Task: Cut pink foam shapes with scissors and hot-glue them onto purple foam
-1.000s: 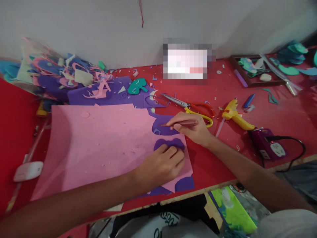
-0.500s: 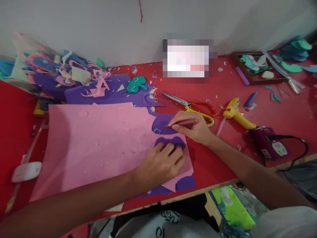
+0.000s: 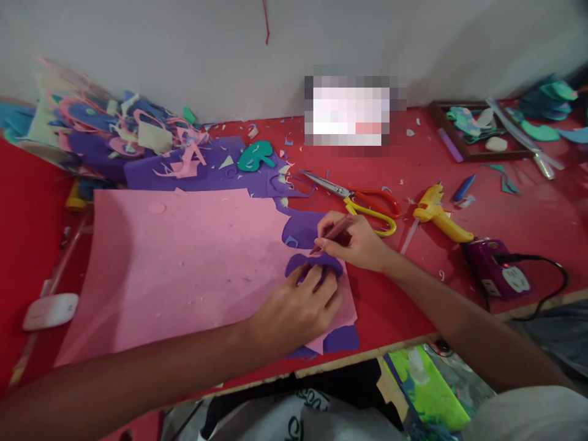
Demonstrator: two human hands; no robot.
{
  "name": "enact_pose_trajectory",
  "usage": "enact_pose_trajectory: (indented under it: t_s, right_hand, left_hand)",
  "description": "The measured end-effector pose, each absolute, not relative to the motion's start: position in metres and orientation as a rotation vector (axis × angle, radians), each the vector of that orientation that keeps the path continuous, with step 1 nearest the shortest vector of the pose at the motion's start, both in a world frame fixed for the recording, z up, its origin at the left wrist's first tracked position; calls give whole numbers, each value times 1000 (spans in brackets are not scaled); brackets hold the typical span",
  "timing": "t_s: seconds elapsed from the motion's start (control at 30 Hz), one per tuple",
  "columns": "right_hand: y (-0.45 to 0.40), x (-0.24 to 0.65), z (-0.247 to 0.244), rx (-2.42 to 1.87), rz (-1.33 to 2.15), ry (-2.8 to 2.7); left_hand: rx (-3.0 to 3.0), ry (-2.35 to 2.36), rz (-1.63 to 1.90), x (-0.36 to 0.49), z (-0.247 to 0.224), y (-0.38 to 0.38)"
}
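Observation:
My left hand (image 3: 305, 300) has its fingers curled, with the tips pressing a purple foam cutout (image 3: 294, 263) with a wavy top edge onto a large pink foam sheet (image 3: 184, 245). In my right hand (image 3: 351, 242) is a brownish-red pen (image 3: 337, 228), pinched between thumb and fingers. Its tip points down at the upper edge of the cutout, touching or just above the pink sheet. Purple foam (image 3: 305, 223) shows beyond the notched right edge of the pink sheet.
Scissors (image 3: 351, 195) with red and yellow handles lie beyond my right hand. Farther right are a yellow glue gun (image 3: 438, 211), a blue pen or crayon (image 3: 465, 187), a purple box (image 3: 496, 272) with a black cable and a brown frame (image 3: 478, 153). Foam scraps (image 3: 151, 135) pile up at back left.
My right hand has brought the pen tip from the purple foam back toward the cutout's upper edge, and the pen stands more tilted upward. My left hand stays on the cutout.

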State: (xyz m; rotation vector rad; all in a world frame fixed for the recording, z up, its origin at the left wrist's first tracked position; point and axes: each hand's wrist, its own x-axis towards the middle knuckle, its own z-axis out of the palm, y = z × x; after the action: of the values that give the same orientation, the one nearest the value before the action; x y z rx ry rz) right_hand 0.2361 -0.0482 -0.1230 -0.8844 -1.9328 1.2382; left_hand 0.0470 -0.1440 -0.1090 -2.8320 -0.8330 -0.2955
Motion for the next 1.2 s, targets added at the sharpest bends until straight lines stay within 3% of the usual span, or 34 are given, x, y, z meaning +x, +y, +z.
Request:
enact_pose_trajectory:
  t_s: [1.2]
  right_hand:
    - [-48, 238, -122, -848, 1066, -2135]
  left_hand:
    - [-2761, -806, -341, 48, -111, -144]
